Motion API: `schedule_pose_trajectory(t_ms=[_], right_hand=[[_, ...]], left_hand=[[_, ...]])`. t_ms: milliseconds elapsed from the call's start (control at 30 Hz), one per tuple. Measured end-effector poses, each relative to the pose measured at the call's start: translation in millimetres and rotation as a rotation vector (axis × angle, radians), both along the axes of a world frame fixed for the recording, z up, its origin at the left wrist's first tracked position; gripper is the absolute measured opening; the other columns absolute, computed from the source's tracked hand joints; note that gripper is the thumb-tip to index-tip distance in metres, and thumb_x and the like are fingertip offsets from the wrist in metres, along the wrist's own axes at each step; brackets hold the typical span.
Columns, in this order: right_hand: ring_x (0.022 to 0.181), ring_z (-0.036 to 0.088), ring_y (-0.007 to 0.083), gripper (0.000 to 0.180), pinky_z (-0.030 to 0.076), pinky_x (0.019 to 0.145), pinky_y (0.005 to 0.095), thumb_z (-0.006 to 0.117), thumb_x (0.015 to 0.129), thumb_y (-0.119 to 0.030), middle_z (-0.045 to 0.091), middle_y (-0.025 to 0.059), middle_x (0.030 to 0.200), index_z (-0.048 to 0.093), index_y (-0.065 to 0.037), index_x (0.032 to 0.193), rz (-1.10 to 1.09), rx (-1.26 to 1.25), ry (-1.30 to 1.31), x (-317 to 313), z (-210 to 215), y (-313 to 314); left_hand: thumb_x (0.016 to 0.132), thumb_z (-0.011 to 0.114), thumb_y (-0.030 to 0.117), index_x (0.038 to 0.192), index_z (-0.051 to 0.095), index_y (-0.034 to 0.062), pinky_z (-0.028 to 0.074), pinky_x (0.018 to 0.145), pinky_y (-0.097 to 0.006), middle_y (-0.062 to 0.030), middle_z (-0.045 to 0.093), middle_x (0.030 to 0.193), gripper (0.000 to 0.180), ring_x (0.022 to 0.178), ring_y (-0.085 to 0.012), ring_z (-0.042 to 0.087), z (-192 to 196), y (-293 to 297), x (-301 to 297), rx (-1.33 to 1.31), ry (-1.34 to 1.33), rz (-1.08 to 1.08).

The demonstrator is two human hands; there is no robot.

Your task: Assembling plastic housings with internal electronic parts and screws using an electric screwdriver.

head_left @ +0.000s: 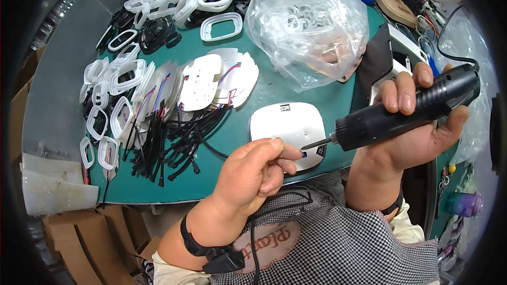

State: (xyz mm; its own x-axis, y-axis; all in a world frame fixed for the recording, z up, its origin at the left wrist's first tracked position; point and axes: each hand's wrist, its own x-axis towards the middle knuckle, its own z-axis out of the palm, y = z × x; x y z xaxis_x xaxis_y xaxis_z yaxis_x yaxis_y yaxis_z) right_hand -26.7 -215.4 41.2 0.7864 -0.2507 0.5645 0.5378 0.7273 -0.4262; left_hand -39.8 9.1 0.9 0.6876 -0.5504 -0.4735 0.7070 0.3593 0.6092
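Observation:
My right hand (417, 126) grips a black electric screwdriver (406, 111), its bit pointing left and down toward a white rounded plastic panel (288, 124) on the green table (317, 92). My left hand (259, 171) is at the panel's near edge, fingers pinched together right at the bit's tip; whether a screw is between them is too small to tell. A black cable runs from under the panel toward the left.
A fanned pile of white panels with coloured wires (206, 82) and black cables lies at centre left. White oval frames (113, 89) and black parts are heaped at the far left. A clear bag of white rings (309, 21) stands behind the panel. Cardboard boxes (79, 232) sit below the table.

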Motion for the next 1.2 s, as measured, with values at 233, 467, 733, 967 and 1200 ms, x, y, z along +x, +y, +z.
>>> schedule_pose_trajectory(t_ms=[233,467,733,967,1200], right_hand=[[0.070,0.054,0.0182,0.043,0.047,0.066,0.0336,0.066,0.085,-0.037,0.047,0.0102,0.095,0.042,-0.007,0.105,-0.187,-0.034,0.079,-14.5,9.7,-29.1],[0.071,0.053,0.0182,0.048,0.047,0.066,0.0328,0.068,0.082,-0.039,0.045,0.0101,0.099,0.046,-0.007,0.110,-0.347,-0.051,0.095,-39.4,22.3,-56.7],[0.068,0.057,0.0228,0.062,0.047,0.062,0.0335,0.062,0.084,-0.057,0.052,0.0109,0.094,0.050,0.002,0.099,-0.730,-0.183,-0.004,-73.9,20.4,-110.7],[0.053,0.055,0.0187,0.083,0.049,0.056,0.0294,0.052,0.077,-0.082,0.057,0.0114,0.062,0.052,-0.001,0.097,-1.056,-0.393,0.246,-71.5,-5.5,-97.2],[0.054,0.058,0.0186,0.082,0.050,0.054,0.0288,0.051,0.080,-0.080,0.059,0.0116,0.069,0.051,-0.001,0.099,-1.125,-0.494,0.191,-61.2,-4.7,-105.1]], left_hand=[[0.099,0.047,0.023,0.107,0.061,-0.0121,0.029,0.040,-0.020,-0.0154,0.064,0.084,0.039,0.045,-0.0061,0.040,0.7,-1.9,-4.8,-0.044,0.028,0.042],[0.097,0.051,0.018,0.101,0.064,-0.0050,0.032,0.043,-0.021,-0.0102,0.064,0.086,0.026,0.045,-0.0065,0.037,22.0,-26.7,-16.8,0.184,-0.112,-0.074],[0.085,0.061,0.003,0.143,0.047,0.0098,0.037,0.108,-0.039,-0.0241,0.030,0.153,0.060,0.139,-0.0371,0.034,-3.8,-59.1,-36.7,0.353,-1.219,-0.899],[0.081,0.071,0.008,0.108,0.073,0.0046,0.049,0.093,-0.033,-0.0126,0.065,0.121,0.027,0.109,-0.0244,0.062,13.4,-59.9,-25.7,0.359,-0.964,-0.775],[0.082,0.072,0.009,0.100,0.072,0.0019,0.054,0.082,-0.033,-0.0101,0.070,0.101,0.019,0.093,-0.0246,0.067,19.8,-57.3,-23.8,0.315,-0.962,-0.618]])
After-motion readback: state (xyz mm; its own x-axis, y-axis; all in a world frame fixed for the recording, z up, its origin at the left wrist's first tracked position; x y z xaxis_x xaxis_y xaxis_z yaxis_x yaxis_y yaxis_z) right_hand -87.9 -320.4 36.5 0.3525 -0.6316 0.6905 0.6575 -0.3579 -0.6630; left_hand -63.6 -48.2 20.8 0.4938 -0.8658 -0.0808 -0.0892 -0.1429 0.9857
